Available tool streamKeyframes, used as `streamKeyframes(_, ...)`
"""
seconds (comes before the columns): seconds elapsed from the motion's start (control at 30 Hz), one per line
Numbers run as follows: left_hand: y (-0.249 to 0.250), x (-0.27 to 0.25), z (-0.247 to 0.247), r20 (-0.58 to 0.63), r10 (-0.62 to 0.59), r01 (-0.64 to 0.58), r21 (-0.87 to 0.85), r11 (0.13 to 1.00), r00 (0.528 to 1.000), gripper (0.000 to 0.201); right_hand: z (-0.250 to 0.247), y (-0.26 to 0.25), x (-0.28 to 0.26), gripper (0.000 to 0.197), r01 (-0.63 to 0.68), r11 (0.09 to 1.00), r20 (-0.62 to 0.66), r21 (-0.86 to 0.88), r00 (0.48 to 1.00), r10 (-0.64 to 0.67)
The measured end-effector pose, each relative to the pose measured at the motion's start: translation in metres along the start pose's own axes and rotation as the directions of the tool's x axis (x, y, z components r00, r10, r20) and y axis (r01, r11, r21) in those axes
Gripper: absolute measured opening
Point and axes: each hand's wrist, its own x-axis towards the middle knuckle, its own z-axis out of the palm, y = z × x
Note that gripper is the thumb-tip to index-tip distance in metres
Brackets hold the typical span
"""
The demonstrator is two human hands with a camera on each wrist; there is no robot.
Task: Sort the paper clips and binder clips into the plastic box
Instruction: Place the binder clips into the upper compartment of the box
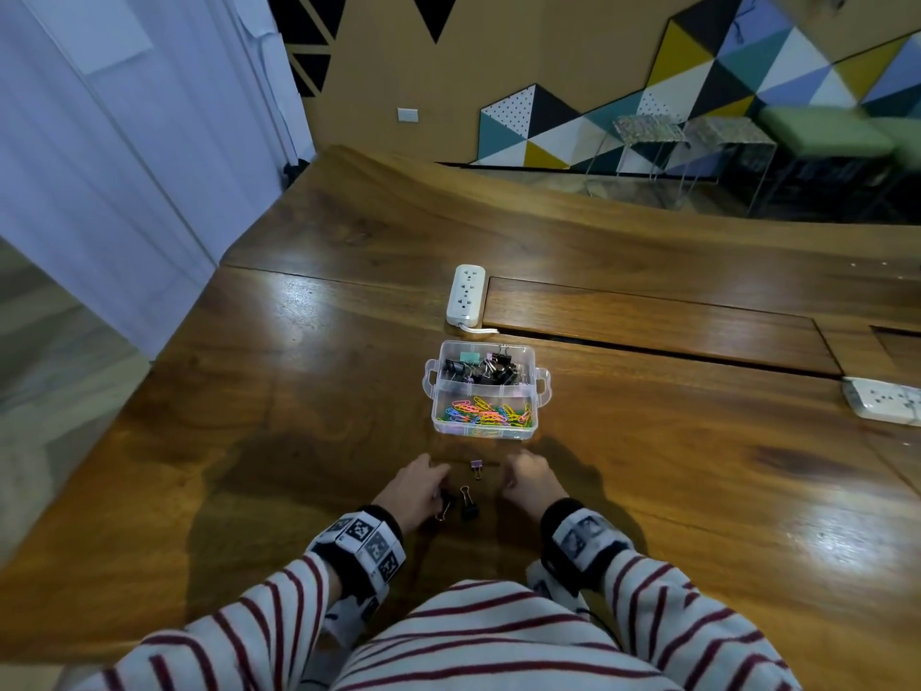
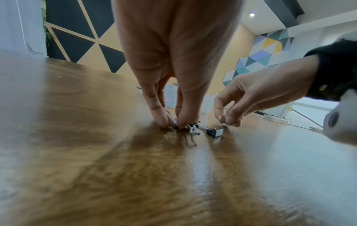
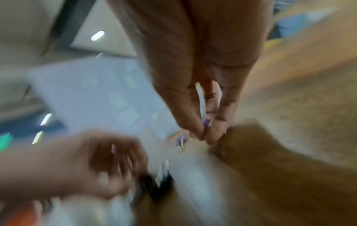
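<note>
The clear plastic box (image 1: 540, 386) holds binder clips in its far compartment and coloured paper clips (image 1: 483, 413) in its near one. In front of it, loose on the table, lie a purple binder clip (image 1: 476, 465) and a black binder clip (image 1: 469, 508) (image 2: 215, 132). My left hand (image 1: 423, 486) (image 2: 172, 124) reaches down to the table and pinches another black binder clip (image 1: 445, 503) with its fingertips. To the right of the purple clip (image 3: 180, 139) my right hand (image 1: 521, 471) (image 2: 230, 120) (image 3: 204, 136) hovers with thumb and fingertips pinched together. Whether it holds anything is unclear.
A white power strip (image 1: 466, 294) lies just beyond the box, its cord curling at the near end. A second strip (image 1: 882, 401) sits at the right edge. The wooden table (image 1: 299, 391) has a recessed panel seam to the box's far right. The right wrist view is motion-blurred.
</note>
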Motion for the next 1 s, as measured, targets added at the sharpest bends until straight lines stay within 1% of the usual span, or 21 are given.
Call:
streamKeyframes(0.03, -0.001, 0.000, -0.001, 0.002, -0.009, 0.009, -0.014, 1.000, 1.000, 0.038, -0.010, 0.003, 0.003, 0.012, -0.047, 0.989, 0.031, 0.142, 0.999, 0.043)
streamKeyframes(0.07, -0.003, -0.001, -0.001, 0.005, -0.020, 0.020, -0.031, 0.999, 1.000, 0.036, -0.022, 0.005, 0.006, 0.016, -0.089, 0.944, 0.064, 0.318, 0.995, 0.072)
streamKeyframes(0.1, -0.005, -0.001, -0.002, 0.006, -0.030, 0.030, -0.047, 0.998, 1.000, 0.032, -0.036, 0.006, 0.010, 0.019, -0.125, 0.862, 0.093, 0.491, 0.992, 0.091)
streamKeyframes(0.13, -0.007, -0.001, -0.002, 0.007, -0.038, 0.038, -0.063, 0.997, 0.999, 0.029, -0.051, 0.003, 0.014, 0.019, -0.145, 0.749, 0.098, 0.646, 0.989, 0.107)
streamKeyframes(0.17, -0.009, -0.001, -0.002, 0.009, -0.044, 0.045, -0.075, 0.996, 0.999, 0.027, -0.065, -0.001, 0.018, 0.017, -0.147, 0.656, 0.074, 0.740, 0.988, 0.138)
streamKeyframes(0.2, -0.011, -0.002, -0.003, 0.009, -0.048, 0.049, -0.084, 0.995, 0.999, 0.026, -0.079, -0.005, 0.026, 0.017, -0.119, 0.604, 0.016, 0.788, 0.985, 0.173)
streamKeyframes(0.23, -0.012, -0.002, -0.004, 0.005, -0.054, 0.054, -0.090, 0.995, 0.999, 0.026, -0.090, -0.009, 0.037, 0.017, -0.082, 0.616, -0.056, 0.783, 0.978, 0.201)
streamKeyframes(0.3, -0.015, -0.003, -0.007, -0.006, -0.072, 0.070, -0.107, 0.992, 0.997, 0.026, -0.107, -0.019, 0.057, 0.013, -0.049, 0.702, -0.147, 0.711, 0.965, 0.217)
streamKeyframes(0.37, -0.018, -0.004, -0.011, -0.014, -0.092, 0.089, -0.132, 0.987, 0.996, 0.027, -0.114, -0.026, 0.077, 0.012, -0.070, 0.807, -0.160, 0.586, 0.967, 0.200)
streamKeyframes(0.43, -0.022, -0.006, -0.015, -0.027, -0.106, 0.100, -0.161, 0.982, 0.994, 0.026, -0.111, -0.030, 0.083, 0.019, -0.099, 0.935, -0.139, 0.340, 0.978, 0.154)
streamKeyframes(0.5, -0.028, -0.009, -0.018, -0.060, -0.120, 0.106, -0.197, 0.975, 0.991, 0.025, -0.100, -0.035, 0.074, 0.027, -0.022, 0.993, -0.244, 0.118, 0.968, 0.050)
streamKeyframes(0.53, -0.031, -0.010, -0.018, -0.078, -0.131, 0.111, -0.219, 0.969, 0.988, 0.024, -0.089, -0.037, 0.065, 0.027, 0.068, 0.995, -0.290, 0.067, 0.956, -0.046)
streamKeyframes(0.57, -0.034, -0.011, -0.019, -0.094, -0.144, 0.119, -0.239, 0.964, 0.985, 0.021, -0.078, -0.038, 0.055, 0.026, 0.163, 0.986, -0.279, 0.045, 0.949, -0.144)
streamKeyframes(0.6, -0.037, -0.013, -0.020, -0.112, -0.154, 0.121, -0.256, 0.959, 0.982, 0.019, -0.064, -0.037, 0.045, 0.026, 0.255, 0.967, -0.203, 0.017, 0.948, -0.247)
streamKeyframes(0.67, -0.039, -0.015, -0.024, -0.151, -0.166, 0.119, -0.282, 0.952, 0.974, 0.017, -0.036, -0.033, 0.027, 0.030, 0.382, 0.912, 0.084, -0.150, 0.924, -0.373)
streamKeyframes(0.7, -0.038, -0.015, -0.029, -0.166, -0.170, 0.116, -0.297, 0.948, 0.971, 0.017, -0.024, -0.031, 0.020, 0.034, 0.410, 0.870, 0.185, -0.275, 0.910, -0.371)
streamKeyframes(0.77, -0.035, -0.013, -0.043, -0.197, -0.166, 0.093, -0.333, 0.938, 0.966, 0.016, -0.005, -0.027, 0.011, 0.048, 0.416, 0.811, 0.224, -0.411, 0.909, -0.353)
streamKeyframes(0.83, -0.029, -0.005, -0.059, -0.229, -0.147, 0.053, -0.374, 0.926, 0.962, 0.014, 0.005, -0.026, 0.006, 0.065, 0.401, 0.811, 0.270, -0.426, 0.912, -0.309)
streamKeyframes(0.87, -0.026, 0.001, -0.068, -0.242, -0.136, 0.032, -0.390, 0.920, 0.961, 0.015, 0.008, -0.025, 0.004, 0.068, 0.397, 0.816, 0.296, -0.421, 0.910, -0.290)
streamKeyframes(0.93, -0.017, 0.019, -0.084, -0.266, -0.116, 0.001, -0.397, 0.918, 0.957, 0.016, 0.012, -0.025, 0.000, 0.064, 0.400, 0.813, 0.294, -0.424, 0.910, -0.294)
streamKeyframes(1.0, -0.008, 0.042, -0.098, -0.274, -0.104, -0.010, -0.385, 0.923, 0.956, 0.016, 0.017, -0.022, -0.005, 0.053, 0.425, 0.800, 0.246, -0.424, 0.904, -0.349)
